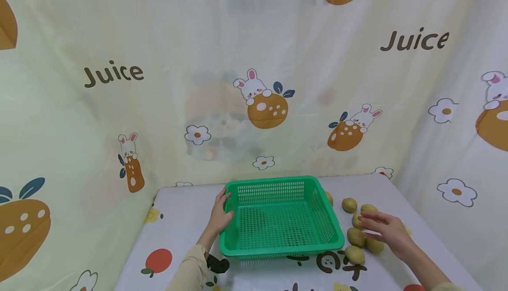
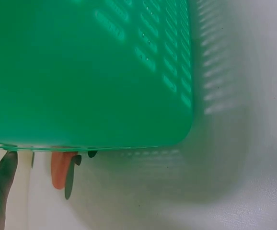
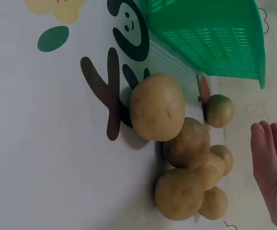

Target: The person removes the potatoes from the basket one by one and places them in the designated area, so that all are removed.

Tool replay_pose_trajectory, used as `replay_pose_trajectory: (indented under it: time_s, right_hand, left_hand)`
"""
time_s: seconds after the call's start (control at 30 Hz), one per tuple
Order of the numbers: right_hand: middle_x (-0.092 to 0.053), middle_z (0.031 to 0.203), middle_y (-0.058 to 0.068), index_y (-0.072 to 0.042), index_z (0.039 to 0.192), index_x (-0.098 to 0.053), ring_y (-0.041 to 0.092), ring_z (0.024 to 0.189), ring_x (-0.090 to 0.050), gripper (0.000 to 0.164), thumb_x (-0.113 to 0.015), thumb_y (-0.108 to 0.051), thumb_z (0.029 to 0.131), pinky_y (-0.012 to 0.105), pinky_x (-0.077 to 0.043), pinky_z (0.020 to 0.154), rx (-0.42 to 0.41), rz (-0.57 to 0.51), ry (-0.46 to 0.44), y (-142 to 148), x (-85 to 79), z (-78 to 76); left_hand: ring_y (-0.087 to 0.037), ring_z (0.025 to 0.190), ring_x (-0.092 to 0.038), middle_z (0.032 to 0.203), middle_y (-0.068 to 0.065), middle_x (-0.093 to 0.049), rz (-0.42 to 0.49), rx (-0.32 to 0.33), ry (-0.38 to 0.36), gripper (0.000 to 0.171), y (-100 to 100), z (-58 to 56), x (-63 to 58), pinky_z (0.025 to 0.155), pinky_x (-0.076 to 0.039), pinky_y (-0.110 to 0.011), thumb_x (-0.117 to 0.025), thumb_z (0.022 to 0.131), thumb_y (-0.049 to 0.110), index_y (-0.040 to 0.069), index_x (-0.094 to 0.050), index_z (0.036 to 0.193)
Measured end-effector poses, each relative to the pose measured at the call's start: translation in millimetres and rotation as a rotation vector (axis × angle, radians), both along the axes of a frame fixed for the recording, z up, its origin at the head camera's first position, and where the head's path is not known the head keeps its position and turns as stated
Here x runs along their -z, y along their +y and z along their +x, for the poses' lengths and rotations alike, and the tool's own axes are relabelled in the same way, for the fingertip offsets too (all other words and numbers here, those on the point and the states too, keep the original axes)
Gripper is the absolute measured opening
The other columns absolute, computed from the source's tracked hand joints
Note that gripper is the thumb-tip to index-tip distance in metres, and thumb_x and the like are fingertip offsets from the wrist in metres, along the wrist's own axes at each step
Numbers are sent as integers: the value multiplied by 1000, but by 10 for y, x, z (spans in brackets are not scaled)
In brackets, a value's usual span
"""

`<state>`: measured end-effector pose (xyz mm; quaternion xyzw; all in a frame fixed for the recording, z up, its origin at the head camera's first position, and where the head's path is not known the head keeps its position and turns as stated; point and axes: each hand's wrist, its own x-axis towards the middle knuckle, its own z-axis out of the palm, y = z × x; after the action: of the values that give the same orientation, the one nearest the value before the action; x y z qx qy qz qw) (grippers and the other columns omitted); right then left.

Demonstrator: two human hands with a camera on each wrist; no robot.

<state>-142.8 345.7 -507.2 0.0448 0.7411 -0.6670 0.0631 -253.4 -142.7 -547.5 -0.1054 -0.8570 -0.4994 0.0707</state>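
A green rectangular plastic basket point(image 1: 274, 225) with slotted walls and a grid bottom stands in the middle of the head view; nothing lies inside. My left hand point(image 1: 219, 214) holds its left rim, the thumb toward the inner side. In the left wrist view, the basket wall point(image 2: 105, 96) fills much of the picture, with a digit point(image 2: 4, 172) at its rim. Right of the basket lie several potatoes point(image 1: 356, 237). Above them my right hand point(image 1: 390, 233) hovers, fingers extended and holding nothing. The right wrist view shows this hand point(image 3: 272, 172) apart from the potatoes point(image 3: 157, 108).
A white printed cloth point(image 1: 190, 220) covers the table. Printed curtains point(image 1: 166, 83) hang behind it and along both sides. One potato point(image 1: 329, 197) sits close to the basket's far right corner, partly hidden by it. A black device point(image 1: 217, 264) is strapped to the left wrist.
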Motion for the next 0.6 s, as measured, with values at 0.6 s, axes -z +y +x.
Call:
replay_pose_trajectory:
  time_s: [0.6]
  right_hand:
    - [-69,115,7,13,134,-46,15,99,-70,49,-57,-20,100,44,-54,88,-31,24,9,-294,-140,-135]
  left_hand:
    - [-42,145,-22,159,-18,-23,0,1,-5,70,2,-4,-22,110,-26,-62,-57,74,-4,-6,-43,143]
